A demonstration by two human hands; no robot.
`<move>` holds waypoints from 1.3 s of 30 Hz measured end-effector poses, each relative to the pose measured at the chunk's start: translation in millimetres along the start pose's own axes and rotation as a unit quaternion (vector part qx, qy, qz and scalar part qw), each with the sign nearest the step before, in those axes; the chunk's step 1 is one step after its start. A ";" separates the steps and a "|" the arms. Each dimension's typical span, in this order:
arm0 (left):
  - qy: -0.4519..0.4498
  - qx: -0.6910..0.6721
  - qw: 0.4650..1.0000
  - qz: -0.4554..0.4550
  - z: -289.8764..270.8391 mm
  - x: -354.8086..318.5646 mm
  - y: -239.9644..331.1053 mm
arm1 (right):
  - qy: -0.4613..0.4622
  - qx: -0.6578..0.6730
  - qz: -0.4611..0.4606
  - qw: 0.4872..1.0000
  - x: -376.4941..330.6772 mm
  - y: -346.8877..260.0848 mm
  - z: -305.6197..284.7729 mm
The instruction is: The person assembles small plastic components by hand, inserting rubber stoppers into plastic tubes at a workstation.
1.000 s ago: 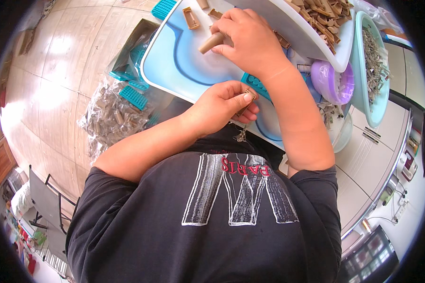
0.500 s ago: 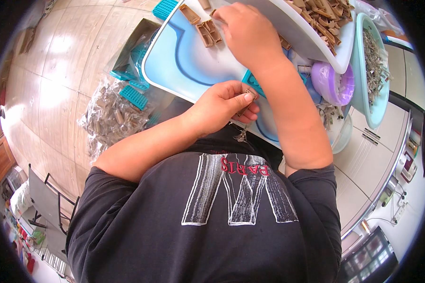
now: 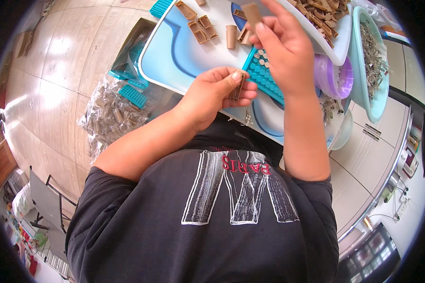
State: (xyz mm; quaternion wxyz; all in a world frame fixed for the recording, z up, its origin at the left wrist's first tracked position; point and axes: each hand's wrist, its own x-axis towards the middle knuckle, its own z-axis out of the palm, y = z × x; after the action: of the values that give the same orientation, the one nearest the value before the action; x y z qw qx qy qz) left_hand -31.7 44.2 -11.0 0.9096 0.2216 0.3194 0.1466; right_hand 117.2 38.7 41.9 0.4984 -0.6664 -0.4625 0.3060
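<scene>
My left hand (image 3: 211, 94) pinches an open brown plastic casing half (image 3: 238, 88) between thumb and fingers, over the table's near edge. My right hand (image 3: 290, 59) is raised above the table, with a brown plastic cover piece (image 3: 252, 14), slightly blurred, between its thumb and fingers. Under and beside the right hand lies a teal studded tray (image 3: 259, 78), with several small silvery round parts (image 3: 261, 56) at its far end. On the blue and white table (image 3: 158, 61) lie open brown casings (image 3: 202, 29) and an upright-looking brown piece (image 3: 231, 37).
A white bin (image 3: 339, 54) heaped with brown parts stands at the far right. Beyond it are a purple tub (image 3: 323, 78) and a pale green basin (image 3: 377, 111) of small metal-looking parts. On the floor at left are a clear bag of brown pieces (image 3: 106, 115) and a box (image 3: 129, 41) with teal trays.
My right hand has come back from the brown pieces on the table, moving right, and now holds a brown cover piece. My left hand has turned slightly, showing its casing more clearly.
</scene>
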 end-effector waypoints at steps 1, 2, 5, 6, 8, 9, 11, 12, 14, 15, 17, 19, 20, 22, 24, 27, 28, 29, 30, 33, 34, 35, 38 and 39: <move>-0.001 0.001 1.000 -0.002 2.9 -0.4 1.9 | -0.033 0.148 0.013 0.988 -10.1 8.0 -7.2; -0.002 0.008 1.000 0.006 6.3 -0.5 3.2 | -0.030 0.146 0.014 0.989 -20.4 9.9 -15.7; -0.011 0.029 0.999 0.016 12.7 -1.2 3.4 | -0.050 0.255 0.098 0.961 -53.0 11.6 -33.0; -0.018 0.041 0.999 0.020 15.0 -1.5 2.8 | -0.050 0.272 0.105 0.955 -62.8 14.1 -36.5; -0.017 0.039 0.999 0.012 22.5 -3.5 3.0 | -0.032 0.268 0.126 0.955 -79.8 12.9 -40.1; -0.016 0.037 0.999 0.005 25.5 -4.0 2.0 | -0.030 0.268 0.126 0.955 -86.4 12.4 -40.9; -0.017 0.041 0.999 -0.003 28.9 -2.3 -2.2 | 0.011 0.215 0.133 0.967 -97.6 11.3 -42.5; -0.016 0.044 0.999 -0.010 30.6 -1.3 -4.6 | 0.027 0.215 0.130 0.968 -102.1 9.3 -42.0; -0.019 0.045 0.999 -0.014 33.4 0.0 -10.1 | 0.046 0.133 0.094 0.986 -113.3 10.8 -43.2; -0.020 0.045 0.999 -0.016 34.8 0.6 -12.4 | 0.063 0.051 0.057 0.995 -117.0 12.0 -44.5; -0.031 0.052 0.998 -0.030 36.6 -0.8 -13.4 | 0.054 -0.063 -0.019 0.996 -119.6 12.4 -51.8; -0.040 0.059 0.997 -0.042 38.6 -2.6 -13.4 | 0.042 -0.173 -0.095 0.979 -121.9 13.1 -53.5; -0.056 0.062 0.995 -0.048 40.1 -2.5 -14.0 | 0.035 -0.139 -0.060 0.988 -124.6 14.6 -51.8; -0.072 0.066 0.994 -0.055 41.9 -1.7 -14.9 | 0.029 -0.104 -0.024 0.994 -129.4 19.5 -49.2; -0.095 0.032 0.993 -0.064 41.8 -1.0 -16.1 | 0.032 -0.114 -0.022 0.993 -132.7 25.9 -46.9; -0.080 0.020 0.994 -0.065 43.6 -2.0 -18.4 | 0.018 -0.128 -0.050 0.990 -130.7 27.1 -44.8; -0.080 0.020 0.994 -0.066 43.0 -1.4 -19.3 | 0.018 -0.128 -0.050 0.990 -130.6 26.8 -44.4; -0.087 0.002 0.994 -0.063 41.6 -0.8 -20.6 | 0.014 -0.127 -0.053 0.990 -130.3 26.6 -43.9; -0.094 -0.015 0.994 -0.060 40.8 -0.5 -21.3 | 0.009 -0.126 -0.057 0.990 -130.1 26.2 -43.5; -0.081 -0.017 0.995 -0.055 41.4 -0.9 -22.0 | 0.009 -0.147 -0.060 0.987 -130.1 24.2 -43.6; -0.081 -0.018 0.995 -0.054 41.7 -1.7 -21.5 | 0.008 -0.146 -0.060 0.987 -130.0 24.0 -43.1; -0.078 -0.013 0.995 -0.053 42.8 -2.7 -20.7 | 0.011 -0.156 -0.062 0.986 -130.1 23.5 -42.7; -0.075 -0.001 0.996 -0.053 44.5 -4.7 -19.9 | 0.015 -0.170 -0.064 0.983 -129.9 22.2 -41.3; -0.075 0.007 0.996 -0.054 44.6 -5.0 -19.9 | 0.018 -0.174 -0.064 0.983 -129.7 22.1 -41.0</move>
State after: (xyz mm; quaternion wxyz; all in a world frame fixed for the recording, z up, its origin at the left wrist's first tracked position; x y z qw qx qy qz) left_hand -4.2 11.2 12.7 0.9361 0.2207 0.2627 0.0776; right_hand 109.7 -98.1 27.0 0.4019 -0.7170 -0.5415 0.1764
